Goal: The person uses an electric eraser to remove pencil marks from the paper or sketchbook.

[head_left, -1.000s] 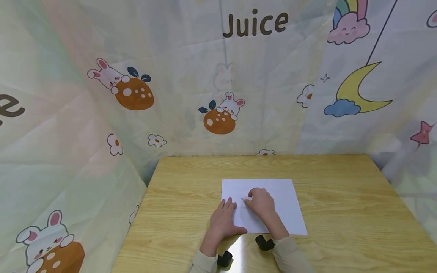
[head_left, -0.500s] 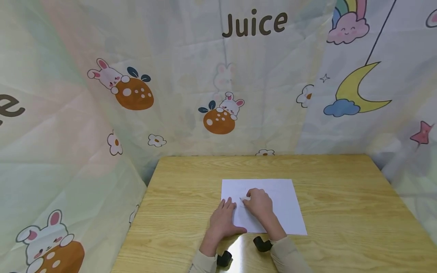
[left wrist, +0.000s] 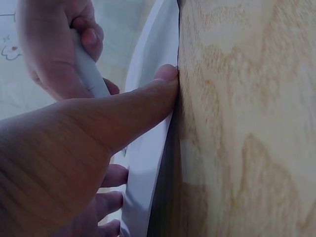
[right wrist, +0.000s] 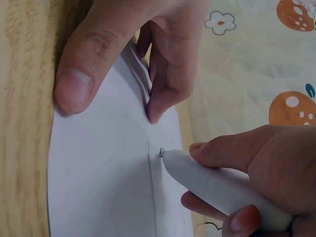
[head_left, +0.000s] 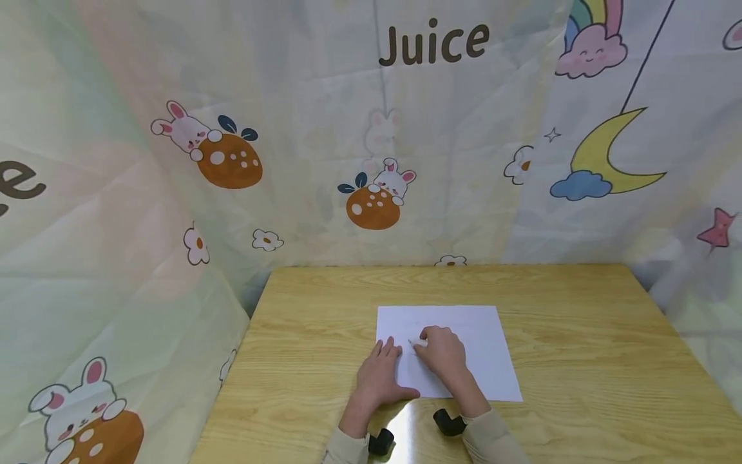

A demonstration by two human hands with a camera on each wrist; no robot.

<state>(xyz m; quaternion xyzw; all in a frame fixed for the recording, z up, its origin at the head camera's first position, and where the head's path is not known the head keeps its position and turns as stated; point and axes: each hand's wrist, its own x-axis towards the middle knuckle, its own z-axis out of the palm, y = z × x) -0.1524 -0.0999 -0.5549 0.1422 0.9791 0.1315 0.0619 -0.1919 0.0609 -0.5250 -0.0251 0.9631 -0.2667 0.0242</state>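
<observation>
You are working at a wooden table point(head_left: 580, 335) ringed by cartoon-print curtains point(head_left: 174, 161).
Your left hand point(head_left: 379, 377) is pressing flat on the paper point(head_left: 487, 348); your right hand point(head_left: 443, 351) is gripping a white pen point(right wrist: 217, 185).

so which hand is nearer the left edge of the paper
Left. The left hand lies flat over the left edge of the paper, thumb at its border. The right hand sits further in, near the sheet's middle, holding a white pen.
</observation>
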